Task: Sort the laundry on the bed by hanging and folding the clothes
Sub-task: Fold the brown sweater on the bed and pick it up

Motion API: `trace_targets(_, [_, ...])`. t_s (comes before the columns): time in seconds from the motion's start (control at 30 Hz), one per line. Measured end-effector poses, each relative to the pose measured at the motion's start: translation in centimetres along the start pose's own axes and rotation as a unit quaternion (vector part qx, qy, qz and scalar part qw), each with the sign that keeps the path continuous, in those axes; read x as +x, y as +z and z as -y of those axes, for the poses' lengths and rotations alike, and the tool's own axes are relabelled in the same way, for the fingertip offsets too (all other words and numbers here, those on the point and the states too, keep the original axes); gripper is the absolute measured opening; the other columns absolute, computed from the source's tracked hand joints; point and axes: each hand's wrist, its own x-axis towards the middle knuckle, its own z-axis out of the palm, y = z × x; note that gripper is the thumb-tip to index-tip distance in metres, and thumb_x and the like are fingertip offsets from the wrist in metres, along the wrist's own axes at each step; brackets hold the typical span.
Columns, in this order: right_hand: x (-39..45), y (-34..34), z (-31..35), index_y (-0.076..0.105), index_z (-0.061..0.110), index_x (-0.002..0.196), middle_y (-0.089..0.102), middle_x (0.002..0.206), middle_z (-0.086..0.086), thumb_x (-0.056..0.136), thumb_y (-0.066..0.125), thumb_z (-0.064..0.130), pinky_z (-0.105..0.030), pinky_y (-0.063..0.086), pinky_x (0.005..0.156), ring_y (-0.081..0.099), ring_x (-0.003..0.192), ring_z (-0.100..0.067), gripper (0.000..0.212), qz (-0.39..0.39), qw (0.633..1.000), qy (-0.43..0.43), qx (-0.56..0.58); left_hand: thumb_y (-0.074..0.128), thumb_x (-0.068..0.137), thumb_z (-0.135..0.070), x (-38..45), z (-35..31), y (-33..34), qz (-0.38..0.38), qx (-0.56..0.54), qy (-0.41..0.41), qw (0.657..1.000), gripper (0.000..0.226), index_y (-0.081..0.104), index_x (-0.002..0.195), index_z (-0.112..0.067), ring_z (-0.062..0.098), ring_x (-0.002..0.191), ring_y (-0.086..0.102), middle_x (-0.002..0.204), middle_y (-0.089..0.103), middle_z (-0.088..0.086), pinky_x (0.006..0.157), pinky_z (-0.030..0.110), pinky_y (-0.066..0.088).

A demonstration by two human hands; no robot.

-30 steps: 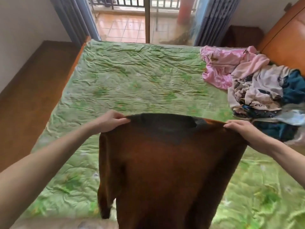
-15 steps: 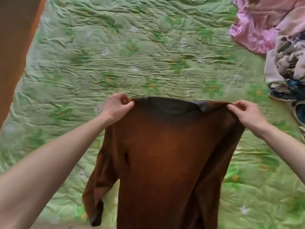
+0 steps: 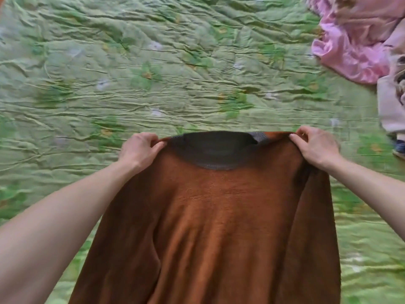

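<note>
A rust-brown sweater (image 3: 219, 227) with a grey ribbed collar is hanging over the green floral bedspread (image 3: 175, 73), its hem cut off below, the left hand (image 3: 140, 150) and right hand (image 3: 315, 145) pinching its shoulders, while pink laundry (image 3: 355, 47) is lying half out of view beyond.

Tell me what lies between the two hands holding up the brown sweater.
In the head view, the sweater's dark grey collar spans the stretch between the left hand and the right hand, each pinching a shoulder. Nothing else lies between them.
</note>
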Motion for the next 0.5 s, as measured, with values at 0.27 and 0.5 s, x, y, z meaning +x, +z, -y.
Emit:
trace_targets(0.27, [1.2,6.9,1.1,0.063,0.009,0.113,0.061,0.119,-0.022,0.096,0.067,0.024,-0.050,0.044,0.089,0.054,0.111,-0.042,0.023,-0.127,0.989,0.020,-0.066,0.062,0.101,-0.038,3.9,-0.6,5.5,-0.087,0.093,0.051,0.991,0.035,0.057,0.123,-0.010,0.038,0.113,0.058,0.121,0.062,0.017,0.093,0.050,0.049])
trace_targets(0.5, [-2.1,11.3,4.9,0.056,0.015,0.148,0.053,0.152,-0.006,0.104,0.057,0.019,-0.053,0.036,0.117,0.046,0.144,-0.031,0.044,-0.066,0.946,-0.313,-0.045,0.040,0.107,-0.034,0.8,-0.3,11.0,-0.103,0.121,0.355,0.921,0.055,0.045,0.157,-0.011,0.028,0.155,0.035,0.166,0.038,0.011,0.126,0.046,0.029])
